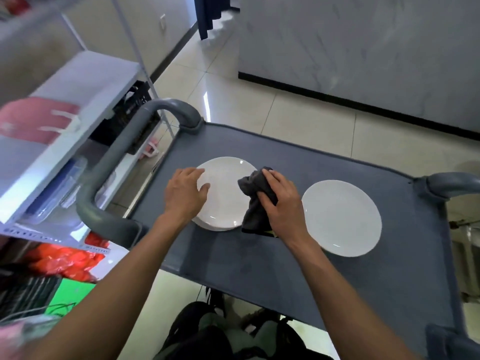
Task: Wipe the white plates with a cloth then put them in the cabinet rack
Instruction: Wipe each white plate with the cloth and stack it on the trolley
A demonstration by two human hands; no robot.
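right hand (279,201) gripping dark cloth (255,201), left hand (185,193) flat on plate (224,193)

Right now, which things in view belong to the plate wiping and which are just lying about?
Job:
left plate, under the left hand
right plate, untouched
dark cloth, gripped by the right hand
grey cart top

Lying about:
white shelf unit
red bag
black crate
orange plastic bags

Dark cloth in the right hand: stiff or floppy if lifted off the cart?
Probably floppy: the dark cloth bunches in folds under the right hand and sags onto the cart top. It looks light and not fragile. It would likely drag rather than slide cleanly across the left plate.
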